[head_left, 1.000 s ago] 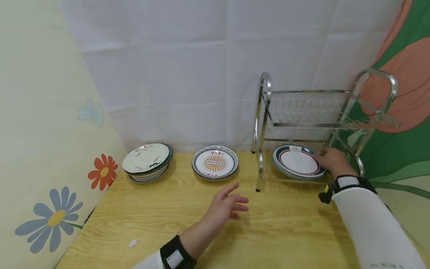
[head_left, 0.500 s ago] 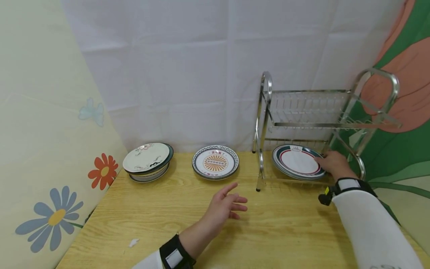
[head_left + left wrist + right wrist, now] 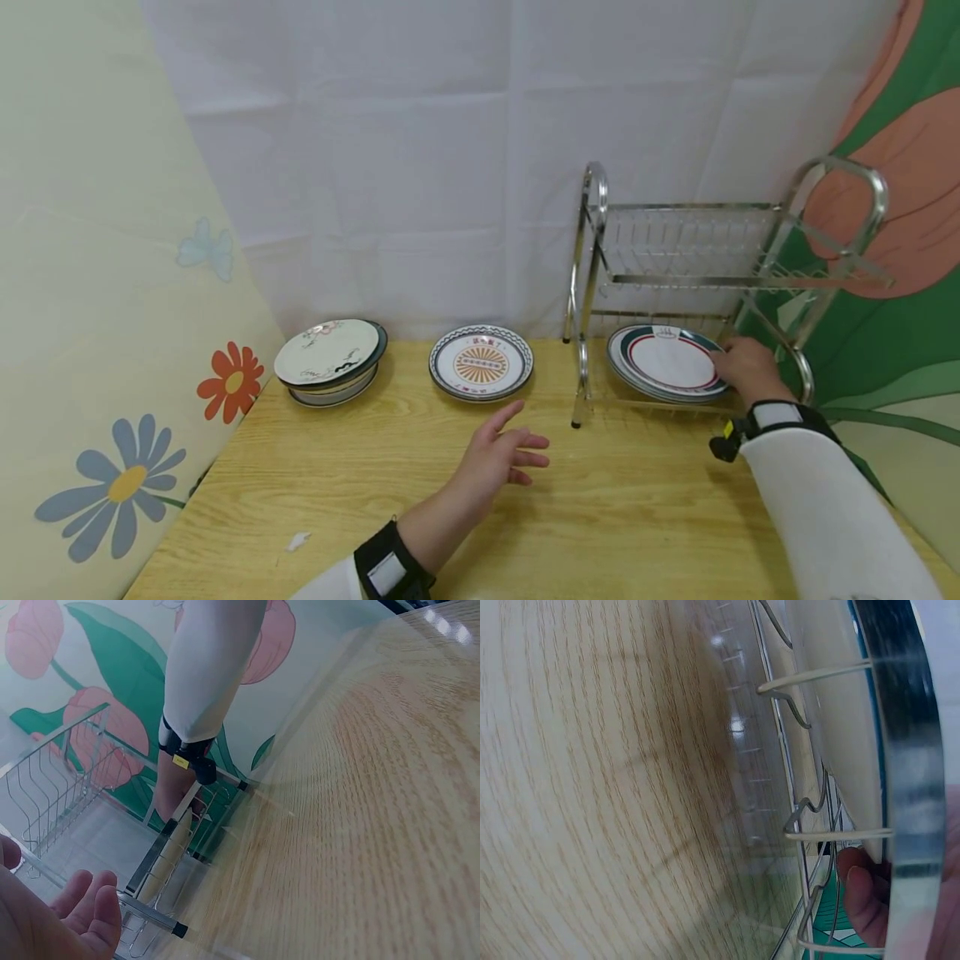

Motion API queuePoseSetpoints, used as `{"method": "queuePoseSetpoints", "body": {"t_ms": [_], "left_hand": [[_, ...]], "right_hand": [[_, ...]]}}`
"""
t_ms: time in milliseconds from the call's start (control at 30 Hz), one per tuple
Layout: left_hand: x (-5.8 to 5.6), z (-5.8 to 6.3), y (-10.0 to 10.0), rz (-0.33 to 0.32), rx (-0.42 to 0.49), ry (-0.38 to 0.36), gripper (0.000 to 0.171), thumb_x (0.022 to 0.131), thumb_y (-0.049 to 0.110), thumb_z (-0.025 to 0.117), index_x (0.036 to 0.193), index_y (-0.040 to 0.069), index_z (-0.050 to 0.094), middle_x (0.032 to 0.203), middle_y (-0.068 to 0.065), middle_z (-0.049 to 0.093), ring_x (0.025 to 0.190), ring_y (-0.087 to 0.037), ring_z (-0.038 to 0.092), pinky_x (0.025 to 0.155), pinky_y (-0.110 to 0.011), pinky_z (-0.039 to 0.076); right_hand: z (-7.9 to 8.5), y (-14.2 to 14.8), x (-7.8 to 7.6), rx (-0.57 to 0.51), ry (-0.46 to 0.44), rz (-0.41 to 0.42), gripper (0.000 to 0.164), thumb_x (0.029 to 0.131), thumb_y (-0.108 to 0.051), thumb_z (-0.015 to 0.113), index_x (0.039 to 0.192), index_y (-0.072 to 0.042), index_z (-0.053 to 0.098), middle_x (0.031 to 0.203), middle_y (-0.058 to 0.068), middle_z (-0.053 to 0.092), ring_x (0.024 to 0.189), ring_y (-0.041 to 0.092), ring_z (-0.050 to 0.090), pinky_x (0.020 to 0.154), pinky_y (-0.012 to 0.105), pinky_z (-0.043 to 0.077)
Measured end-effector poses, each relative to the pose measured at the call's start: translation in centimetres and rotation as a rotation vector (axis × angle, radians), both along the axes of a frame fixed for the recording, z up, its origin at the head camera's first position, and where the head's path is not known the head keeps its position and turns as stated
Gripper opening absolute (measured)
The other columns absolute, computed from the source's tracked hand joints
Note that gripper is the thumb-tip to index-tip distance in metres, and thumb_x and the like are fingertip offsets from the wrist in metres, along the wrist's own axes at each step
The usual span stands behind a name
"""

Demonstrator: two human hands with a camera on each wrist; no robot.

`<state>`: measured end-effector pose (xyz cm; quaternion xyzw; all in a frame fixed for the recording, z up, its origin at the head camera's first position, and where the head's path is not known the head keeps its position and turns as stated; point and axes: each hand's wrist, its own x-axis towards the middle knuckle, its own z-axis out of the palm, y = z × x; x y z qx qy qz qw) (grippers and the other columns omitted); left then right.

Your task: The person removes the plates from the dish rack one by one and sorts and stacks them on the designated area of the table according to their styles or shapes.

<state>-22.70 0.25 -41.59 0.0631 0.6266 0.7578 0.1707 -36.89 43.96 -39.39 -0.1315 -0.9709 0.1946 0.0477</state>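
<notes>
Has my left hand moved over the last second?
Yes, slightly: in the head view, your left hand has shifted leftward, away from the two-tier dish rack.

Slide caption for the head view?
Right hand grips a plate low in the metal rack; left hand hovers over the table.

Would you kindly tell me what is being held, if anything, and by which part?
The right hand grips the red-ringed plate by its right rim, low in the rack; the left hand holds nothing.

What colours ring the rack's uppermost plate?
The plate has dark green and red bands, clearest in the head view.
</notes>
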Motion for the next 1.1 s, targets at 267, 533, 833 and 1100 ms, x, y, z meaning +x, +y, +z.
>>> {"method": "queuePoseSetpoints", "body": {"t_ms": [267, 533, 833, 1100], "left_hand": [[0.0, -0.1, -0.1, 0.000, 0.007, -0.004, 0.058, 0.105, 0.023, 0.051, 0.160, 0.021, 0.035, 0.118, -0.016, 0.075, 0.089, -0.019, 0.076, 0.064, -0.025, 0.055], [-0.2, 0.1, -0.2, -0.002, 0.008, -0.029, 0.060, 0.106, 0.026, 0.051, 0.162, 0.024, 0.030, 0.120, -0.017, 0.075, 0.090, -0.018, 0.077, 0.065, -0.026, 0.055], [-0.2, 0.1, -0.3, 0.016, 0.011, -0.041, 0.060, 0.106, 0.024, 0.051, 0.162, 0.024, 0.030, 0.122, -0.019, 0.074, 0.089, -0.019, 0.077, 0.065, -0.027, 0.056], [-0.2, 0.4, -0.8, 0.000, 0.017, -0.030, 0.060, 0.106, 0.026, 0.049, 0.162, 0.023, 0.028, 0.123, -0.018, 0.074, 0.092, -0.019, 0.077, 0.066, -0.027, 0.056]], "right_hand": [[0.2, 0.3, 0.1, -0.029, 0.016, -0.030, 0.048, 0.103, -0.023, 0.044, 0.126, 0.018, 0.053, 0.127, 0.041, 0.053, 0.110, 0.053, 0.055, 0.090, 0.058, 0.050], [0.7, 0.0, 0.1, 0.016, 0.014, -0.059, 0.047, 0.101, -0.024, 0.046, 0.122, 0.017, 0.055, 0.123, 0.040, 0.055, 0.109, 0.053, 0.056, 0.090, 0.057, 0.050], [1.2, 0.2, 0.0, -0.045, 0.043, -0.045, 0.046, 0.103, -0.023, 0.047, 0.122, 0.018, 0.055, 0.120, 0.040, 0.056, 0.100, 0.050, 0.060, 0.075, 0.050, 0.053], [2.1, 0.4, 0.1, -0.269, 0.030, -0.086, 0.054, 0.103, -0.022, 0.043, 0.144, 0.013, 0.045, 0.118, 0.035, 0.058, 0.073, 0.028, 0.061, 0.058, 0.035, 0.050]]}}
